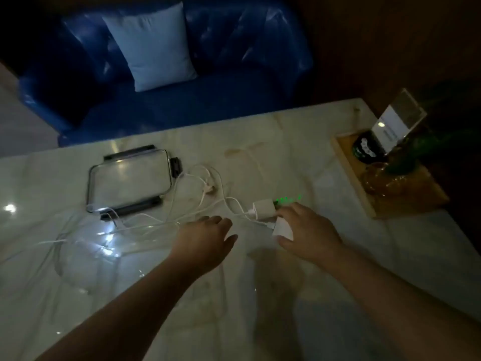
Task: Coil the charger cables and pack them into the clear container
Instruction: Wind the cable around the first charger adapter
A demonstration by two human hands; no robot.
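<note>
Several white charger cables lie tangled across the pale marble table. Two white charger adapters sit right of centre: the far adapter lies free, and the near adapter is pinched between the thumb and fingers of my right hand. My left hand hovers with its fingers apart over the cable ends and holds nothing. The clear container stands at the near left, hard to make out in the dim light, with cable draped over it. Its clear lid with black clips lies flat behind it.
A wooden tray at the table's right edge holds an orange glass vase with a plant, a dark jar and a clear sign stand. A blue sofa with a pale cushion stands beyond the far edge.
</note>
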